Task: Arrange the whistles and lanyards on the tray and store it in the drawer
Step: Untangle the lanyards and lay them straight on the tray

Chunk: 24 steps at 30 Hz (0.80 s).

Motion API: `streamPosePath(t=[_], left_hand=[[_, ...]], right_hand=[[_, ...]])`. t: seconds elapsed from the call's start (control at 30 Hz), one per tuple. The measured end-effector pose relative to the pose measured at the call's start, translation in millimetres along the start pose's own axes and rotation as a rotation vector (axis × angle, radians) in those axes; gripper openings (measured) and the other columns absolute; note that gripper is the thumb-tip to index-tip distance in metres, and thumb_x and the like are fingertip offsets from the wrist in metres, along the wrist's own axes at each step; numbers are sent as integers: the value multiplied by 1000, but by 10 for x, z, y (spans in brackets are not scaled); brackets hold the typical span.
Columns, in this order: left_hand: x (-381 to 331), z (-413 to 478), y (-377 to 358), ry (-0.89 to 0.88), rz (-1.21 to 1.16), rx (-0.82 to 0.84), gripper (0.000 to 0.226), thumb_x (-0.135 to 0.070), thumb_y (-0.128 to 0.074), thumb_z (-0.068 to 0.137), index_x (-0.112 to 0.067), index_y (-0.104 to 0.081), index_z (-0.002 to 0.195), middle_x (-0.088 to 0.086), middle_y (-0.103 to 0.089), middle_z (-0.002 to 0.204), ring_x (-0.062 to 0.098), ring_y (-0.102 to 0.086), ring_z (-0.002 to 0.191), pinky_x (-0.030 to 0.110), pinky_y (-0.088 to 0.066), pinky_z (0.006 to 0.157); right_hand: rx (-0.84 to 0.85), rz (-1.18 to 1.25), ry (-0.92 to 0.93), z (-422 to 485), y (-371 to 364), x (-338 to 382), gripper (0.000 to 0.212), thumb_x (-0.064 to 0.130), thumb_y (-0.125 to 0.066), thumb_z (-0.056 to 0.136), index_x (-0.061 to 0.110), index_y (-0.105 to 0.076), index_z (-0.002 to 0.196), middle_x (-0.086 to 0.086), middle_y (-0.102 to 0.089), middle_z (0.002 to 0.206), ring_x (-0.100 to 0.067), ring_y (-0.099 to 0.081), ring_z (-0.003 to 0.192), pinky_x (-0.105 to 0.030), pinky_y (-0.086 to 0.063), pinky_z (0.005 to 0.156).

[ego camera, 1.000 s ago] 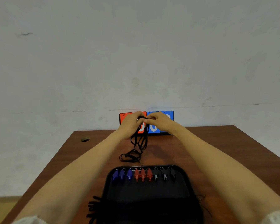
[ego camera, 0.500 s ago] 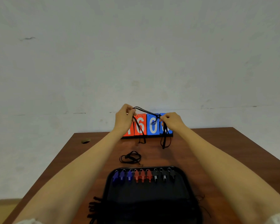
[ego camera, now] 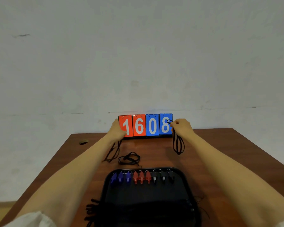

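A black tray (ego camera: pixel 185 181) lies near me on the brown table (ego camera: pixel 220 153). Along its far edge stand blue whistles (ego camera: pixel 120 176), red whistles (ego camera: pixel 141 176) and black whistles (ego camera: pixel 162 176) in a row. My left hand (ego camera: pixel 117 130) holds a black lanyard (ego camera: pixel 112 152) that hangs down to the table. My right hand (ego camera: pixel 181 126) grips another black lanyard (ego camera: pixel 178 145), dangling in a loop. A third lanyard (ego camera: pixel 129 158) lies coiled on the table between the hands and the tray. More black cords (ego camera: pixel 91 210) spill over the tray's near left edge.
A flip scoreboard (ego camera: pixel 145 126) reading 1608 in red and blue stands at the table's far edge against the white wall. A round cable hole (ego camera: pixel 83 142) is at the far left of the table.
My hands were together at the scoreboard with a bundle of lanyards. They have pulled apart sideways, each now holding a separate lanyard, and the scoreboard is uncovered.
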<state>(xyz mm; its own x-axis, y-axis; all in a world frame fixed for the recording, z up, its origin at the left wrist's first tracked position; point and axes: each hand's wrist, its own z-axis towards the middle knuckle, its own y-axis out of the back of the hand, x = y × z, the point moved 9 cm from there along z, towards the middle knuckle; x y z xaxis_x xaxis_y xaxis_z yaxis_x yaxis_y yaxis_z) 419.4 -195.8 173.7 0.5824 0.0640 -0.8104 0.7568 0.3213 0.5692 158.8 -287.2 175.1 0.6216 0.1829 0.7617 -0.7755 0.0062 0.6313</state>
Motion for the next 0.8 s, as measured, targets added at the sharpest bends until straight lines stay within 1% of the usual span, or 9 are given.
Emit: streamPosePath(t=[0.1, 0.17, 0.23, 0.33, 0.4, 0.5, 0.63, 0.73, 0.8], left_hand=[[47, -43, -365, -34, 167, 204, 62, -23, -70, 81, -18, -41, 136, 7, -45, 141, 22, -48, 125, 43, -40, 108], [74, -99, -542, 3, 292, 268, 63, -25, -62, 89, -14, -32, 144, 8, -35, 150, 24, -39, 135, 38, -32, 111], [-66, -129, -678, -96, 280, 272, 61, -30, -59, 91, -15, -32, 145, 6, -34, 151, 24, -41, 133, 36, -34, 109], [-416, -245, -729, -293, 239, 211, 52, -30, -58, 92, -15, -42, 140, 5, -46, 141, 21, -51, 118, 32, -40, 100], [-551, -269, -750, -380, 276, 187, 38, -28, -57, 92, -13, -57, 127, 6, -59, 124, 19, -56, 105, 28, -44, 91], [-677, -325, -691, -469, 368, 97, 22, -22, -55, 94, -10, -68, 105, 7, -68, 103, 17, -59, 93, 23, -43, 78], [-363, -286, -551, -296, 647, 73, 21, -17, -52, 94, -7, -68, 105, 9, -67, 103, 25, -62, 93, 35, -53, 83], [-101, -326, -432, -116, 857, 121, 24, -12, -57, 89, -6, -66, 110, 11, -61, 111, 27, -60, 97, 36, -52, 88], [-214, -369, -380, -129, 683, 99, 40, -21, -65, 86, -7, -59, 123, 11, -53, 127, 28, -55, 113, 36, -46, 97]], right_hand=[[80, -55, 79, -77, -158, 65, 28, 16, -44, 97, 1, -67, 91, -7, -67, 82, -6, -50, 55, -20, -36, 51], [165, -97, 139, -161, -277, 129, 27, 19, -48, 97, 4, -67, 86, -6, -68, 80, -7, -46, 51, -19, -36, 51], [257, -138, 206, -269, -388, 206, 25, 22, -51, 96, 9, -67, 83, 1, -66, 75, -6, -44, 51, -16, -35, 52], [344, -161, 275, -413, -487, 304, 20, 28, -55, 94, 16, -67, 84, 11, -59, 68, -5, -45, 57, -15, -33, 55], [374, -156, 290, -472, -514, 350, 21, 31, -55, 94, 16, -68, 86, 10, -57, 67, -5, -44, 57, -15, -31, 55], [385, -146, 285, -509, -500, 382, 23, 30, -54, 95, 13, -70, 98, 6, -65, 81, -5, -54, 71, -17, -40, 66], [345, -107, 255, -519, -343, 396, 25, 19, -45, 99, 10, -65, 109, 2, -68, 87, -7, -63, 77, -31, -52, 91], [325, -105, 298, -595, -204, 560, 32, 13, -31, 101, 12, -54, 123, -2, -67, 92, -9, -61, 73, -28, -51, 83], [307, -70, 382, -674, -99, 775, 28, 10, -29, 100, 16, -46, 121, -3, -68, 93, -11, -62, 73, -37, -52, 80]])
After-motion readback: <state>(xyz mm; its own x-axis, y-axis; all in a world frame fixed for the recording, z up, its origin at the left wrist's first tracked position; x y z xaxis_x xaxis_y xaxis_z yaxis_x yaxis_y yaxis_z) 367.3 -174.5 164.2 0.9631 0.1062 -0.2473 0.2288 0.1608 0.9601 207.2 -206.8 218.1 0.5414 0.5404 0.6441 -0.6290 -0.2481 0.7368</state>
